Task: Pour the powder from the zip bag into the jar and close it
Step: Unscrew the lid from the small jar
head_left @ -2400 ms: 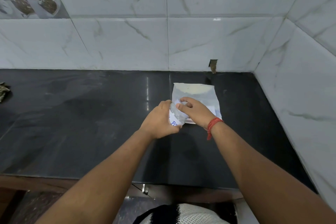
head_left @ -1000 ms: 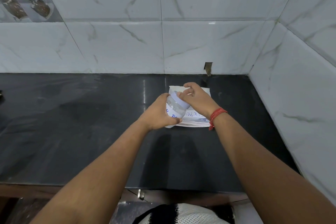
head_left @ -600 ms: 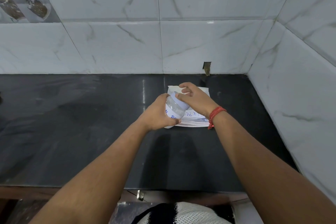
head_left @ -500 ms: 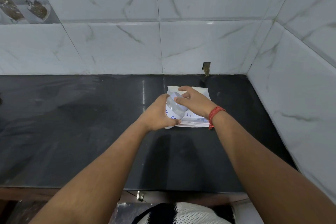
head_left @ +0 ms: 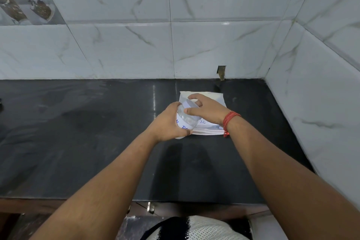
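A small clear plastic jar [head_left: 186, 121] with a white label and blue handwriting stands on the black counter. My left hand [head_left: 167, 122] wraps around its body. My right hand [head_left: 206, 110] grips its white lid [head_left: 190, 104] from above, fingers curled over the top. Behind the jar lies the flat white zip bag [head_left: 210, 95], mostly hidden by my right hand and wrist; its near edge [head_left: 206, 131] shows under my wrist. A red thread band circles my right wrist.
The black stone counter [head_left: 97, 132] stretches left. White marble tile walls rise behind [head_left: 175, 45] and on the right [head_left: 321, 93], forming a corner. A small notch [head_left: 221, 72] sits at the back wall's base. The counter's front edge [head_left: 175, 200] is near me.
The jar has stayed in my left hand while my right hand has shifted its grip back and forth on the lid. The view has drifted slightly.
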A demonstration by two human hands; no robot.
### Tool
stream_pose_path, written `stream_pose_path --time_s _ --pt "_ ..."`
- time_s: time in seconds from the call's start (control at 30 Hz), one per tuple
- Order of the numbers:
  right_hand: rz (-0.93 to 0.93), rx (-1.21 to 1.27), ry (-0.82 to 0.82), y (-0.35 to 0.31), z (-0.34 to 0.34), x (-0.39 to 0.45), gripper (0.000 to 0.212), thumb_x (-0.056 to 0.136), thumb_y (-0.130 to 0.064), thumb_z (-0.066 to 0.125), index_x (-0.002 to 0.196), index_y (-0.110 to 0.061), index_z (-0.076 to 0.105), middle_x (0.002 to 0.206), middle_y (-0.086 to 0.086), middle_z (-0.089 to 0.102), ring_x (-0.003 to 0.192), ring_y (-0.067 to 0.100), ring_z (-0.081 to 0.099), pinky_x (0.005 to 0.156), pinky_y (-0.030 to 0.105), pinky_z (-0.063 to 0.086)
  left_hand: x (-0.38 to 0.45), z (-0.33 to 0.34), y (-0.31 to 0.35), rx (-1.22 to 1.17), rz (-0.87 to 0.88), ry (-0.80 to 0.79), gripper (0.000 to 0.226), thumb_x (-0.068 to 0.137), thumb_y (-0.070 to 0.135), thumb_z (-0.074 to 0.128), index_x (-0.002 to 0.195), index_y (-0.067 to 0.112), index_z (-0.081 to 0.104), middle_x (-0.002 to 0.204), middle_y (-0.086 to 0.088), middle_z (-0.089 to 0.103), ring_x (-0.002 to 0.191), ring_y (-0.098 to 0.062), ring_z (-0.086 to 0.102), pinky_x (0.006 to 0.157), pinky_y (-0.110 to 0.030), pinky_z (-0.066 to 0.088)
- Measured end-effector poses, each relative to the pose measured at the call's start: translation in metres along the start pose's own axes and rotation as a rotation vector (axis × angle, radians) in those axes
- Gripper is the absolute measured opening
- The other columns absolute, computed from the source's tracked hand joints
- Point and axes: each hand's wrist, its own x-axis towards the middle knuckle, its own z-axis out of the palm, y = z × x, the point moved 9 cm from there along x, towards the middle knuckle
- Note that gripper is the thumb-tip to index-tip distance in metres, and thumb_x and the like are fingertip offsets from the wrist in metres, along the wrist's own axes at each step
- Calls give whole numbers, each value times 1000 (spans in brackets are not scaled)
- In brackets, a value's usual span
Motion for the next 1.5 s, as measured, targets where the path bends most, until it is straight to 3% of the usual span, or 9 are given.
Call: stream_pose_path --time_s 0.1,0.3,0.43,0.6,0.8,0.9,1.13,1.27,1.5 --pt "-70 80 67 -9 -5 -2 53 93 -36 65 143 -33 46 127 -8 50 118 16 51 98 28 45 -2 -3 -8 -23 -19 18 76 62 43 86 126 31 46 112 17 61 100 -8 66 87 -37 60" --pt "-60 163 184 -2 -2 1 53 93 -35 63 142 -43 46 152 -1 41 134 17 42 109 38 43 -21 -19 -45 -87 -91 136 83 57 48 89 125 39 42 121 11 59 119 -15 55 97 -39 56" --pt "22 122 239 7 17 3 51 95 -38 61 143 -41 45 145 6 38 116 22 50 102 31 42 -35 -31 -72 -182 -165 214 91 68 33 92 141 29 38 130 7 50 128 -12 38 101 -29 41" --pt "82 55 214 7 53 6 43 93 -40 63 134 -36 50 134 6 39 98 22 52 89 27 41 -51 -47 -103 -279 -215 280 94 59 36 92 135 31 38 130 9 56 125 -14 56 106 -35 49" --pt "113 -2 205 1 90 15 43 89 -42 66 123 -28 44 121 7 47 100 26 53 85 30 39 -66 -59 -121 -380 -195 296 83 73 10 90 134 29 37 128 17 52 107 19 56 85 -4 46" --pt "111 -10 176 -3 110 21 48 90 -42 64 133 -31 46 121 6 44 100 23 49 89 27 37 -71 -64 -136 -376 -203 302 82 73 5 89 134 26 38 128 14 51 104 22 55 80 0 45" --pt "144 -108 227 -2 136 31 51 83 -41 75 115 -9 50 114 6 46 93 24 53 79 29 39 -76 -74 -159 -382 -207 313 85 68 13 92 135 29 42 133 12 51 123 -2 55 84 -7 48" --pt "152 -222 214 4 156 39 54 83 -40 76 116 0 59 120 10 50 101 28 60 87 30 43 -76 -74 -172 -383 -215 288 90 68 16 93 139 29 40 135 12 53 124 -4 56 100 -23 49" --pt "155 -327 238 21 174 39 53 86 -33 75 123 2 60 137 10 51 114 30 60 95 33 46 -77 -67 -185 -384 -231 267 86 70 12 92 135 31 39 130 16 53 121 1 56 100 -23 48"
